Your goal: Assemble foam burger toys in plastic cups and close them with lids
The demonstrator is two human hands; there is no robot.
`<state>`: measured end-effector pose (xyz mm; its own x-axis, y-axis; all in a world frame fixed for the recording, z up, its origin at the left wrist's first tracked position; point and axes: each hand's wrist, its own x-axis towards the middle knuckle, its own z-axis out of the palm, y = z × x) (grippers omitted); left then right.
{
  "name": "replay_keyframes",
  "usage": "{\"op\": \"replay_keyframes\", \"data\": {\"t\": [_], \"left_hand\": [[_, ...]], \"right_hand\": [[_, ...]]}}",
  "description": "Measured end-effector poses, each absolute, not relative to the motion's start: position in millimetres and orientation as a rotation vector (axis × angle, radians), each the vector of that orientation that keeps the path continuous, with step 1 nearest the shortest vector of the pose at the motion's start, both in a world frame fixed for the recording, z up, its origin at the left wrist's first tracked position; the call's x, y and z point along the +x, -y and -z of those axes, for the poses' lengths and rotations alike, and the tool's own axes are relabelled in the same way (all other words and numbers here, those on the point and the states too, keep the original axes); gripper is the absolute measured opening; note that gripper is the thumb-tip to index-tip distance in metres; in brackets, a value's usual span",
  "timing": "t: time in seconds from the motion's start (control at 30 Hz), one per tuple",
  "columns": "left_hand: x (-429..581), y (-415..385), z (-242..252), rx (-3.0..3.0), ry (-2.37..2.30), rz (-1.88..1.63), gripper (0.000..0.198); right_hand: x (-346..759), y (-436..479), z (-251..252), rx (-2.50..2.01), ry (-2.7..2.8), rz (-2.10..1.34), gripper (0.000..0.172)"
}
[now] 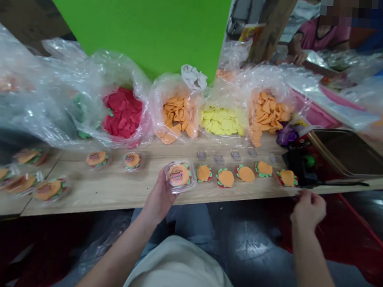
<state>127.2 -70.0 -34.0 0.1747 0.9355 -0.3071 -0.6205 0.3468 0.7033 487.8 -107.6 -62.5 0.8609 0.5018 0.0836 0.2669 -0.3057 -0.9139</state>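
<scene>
My left hand (pixel 163 198) grips a clear plastic box (pixel 180 177) by its left side, at the front edge of the bench. Inside it is a toy burger with an orange top, green and red edges and a printed label. Over the bench's front edge on the right, my right hand (pixel 308 208) is closed, fingertips pinched; what they hold, if anything, I cannot make out. Closest to it is an unlabelled toy burger (pixel 287 178), the last in a row with another toy burger (pixel 225 177). Small clear plastic pieces (pixel 218 158) lie behind the row.
Behind stand plastic bags of red pieces (pixel 123 112), orange pieces (pixel 175 112) and yellow pieces (pixel 222 120). Boxed burgers (pixel 50 189) sit at the left. A dark tray (pixel 351 152) is at the right, with a green panel (pixel 137 21) behind. A co-worker (pixel 323 37) sits farther back.
</scene>
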Motion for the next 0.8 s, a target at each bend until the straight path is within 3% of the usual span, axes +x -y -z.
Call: {"op": "replay_keyframes", "data": {"t": [0.1, 0.17, 0.23, 0.4, 0.73, 0.8], "left_hand": [[125, 72, 32, 0.427, -0.774, -1.179, 0.040], [123, 75, 30, 0.442, -0.769, -1.211, 0.036], [119, 77, 27, 0.466, -0.761, -1.264, 0.034], [101, 84, 19, 0.485, -0.749, -1.361, 0.031], [78, 85, 13, 0.494, -0.759, -1.379, 0.033], [74, 84, 15, 0.485, -0.765, -1.416, 0.031]], "right_hand": [[396, 114, 58, -1.792, 0.790, -0.550, 0.020], [326, 117, 50, -1.544, 1.048, -0.989, 0.038], [268, 117, 41, -1.336, 1.111, -1.128, 0.053], [204, 110, 36, -1.227, 1.170, -1.073, 0.057], [186, 103, 52, -1.384, 1.168, -1.090, 0.060], [194, 108, 52, -1.497, 1.276, -0.918, 0.050]]}}
